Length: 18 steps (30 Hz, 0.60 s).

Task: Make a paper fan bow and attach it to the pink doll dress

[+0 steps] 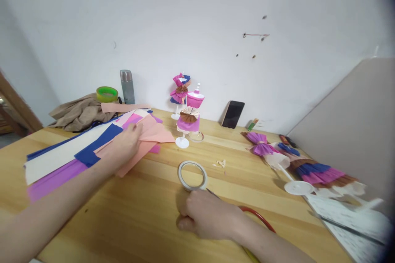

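My left hand (128,141) lies flat with fingers stretched out on a fan of crepe paper sheets (92,148), touching the peach sheet (154,134). My right hand (206,215) rests on the wooden table (148,213), fingers curled round red-handled scissors (257,215). A white tape ring (192,175) lies just beyond that hand. Two small mannequins in paper dresses (188,115) stand behind the ring.
A phone (233,114) leans on the wall. A grey flask (127,86), green tape roll (107,93) and brown cloth (78,113) sit at the back left. More paper-dressed mannequins (296,164) lie at the right beside a printed sheet (352,218) and a grey board (354,123).
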Available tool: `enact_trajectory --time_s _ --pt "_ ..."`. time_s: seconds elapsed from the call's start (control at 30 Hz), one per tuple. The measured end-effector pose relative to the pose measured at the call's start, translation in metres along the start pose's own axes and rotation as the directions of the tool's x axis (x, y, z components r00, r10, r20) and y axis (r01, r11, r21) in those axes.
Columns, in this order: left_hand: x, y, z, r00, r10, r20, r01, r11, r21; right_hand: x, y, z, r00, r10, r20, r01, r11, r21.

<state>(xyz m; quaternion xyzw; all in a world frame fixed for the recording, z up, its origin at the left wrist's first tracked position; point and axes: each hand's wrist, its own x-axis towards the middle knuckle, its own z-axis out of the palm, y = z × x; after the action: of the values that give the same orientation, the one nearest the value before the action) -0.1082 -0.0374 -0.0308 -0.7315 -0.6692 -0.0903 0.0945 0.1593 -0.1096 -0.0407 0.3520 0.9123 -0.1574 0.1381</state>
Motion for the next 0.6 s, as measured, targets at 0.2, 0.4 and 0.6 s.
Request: enact_trajectory --time_s 0.2,0.4,0.6 --pt "0.036 -0.017 0.009 0.98 -0.146 0.132 0.14 0.989 0.053 0.002 0.001 0.003 0.999 -0.037 -0.032 0.037 0.999 -0.017" --pt "0.047 -0.026 0.014 0.979 -0.159 0.129 0.158 0.987 0.023 0.0 -0.001 -0.002 1.0 -0.01 0.002 0.01 1.0 -0.009" --pt "0.041 -0.027 -0.019 0.966 -0.259 -0.003 0.259 0.966 -0.006 -0.001 -0.002 -0.005 1.0 -0.002 0.019 0.002 1.0 0.013"
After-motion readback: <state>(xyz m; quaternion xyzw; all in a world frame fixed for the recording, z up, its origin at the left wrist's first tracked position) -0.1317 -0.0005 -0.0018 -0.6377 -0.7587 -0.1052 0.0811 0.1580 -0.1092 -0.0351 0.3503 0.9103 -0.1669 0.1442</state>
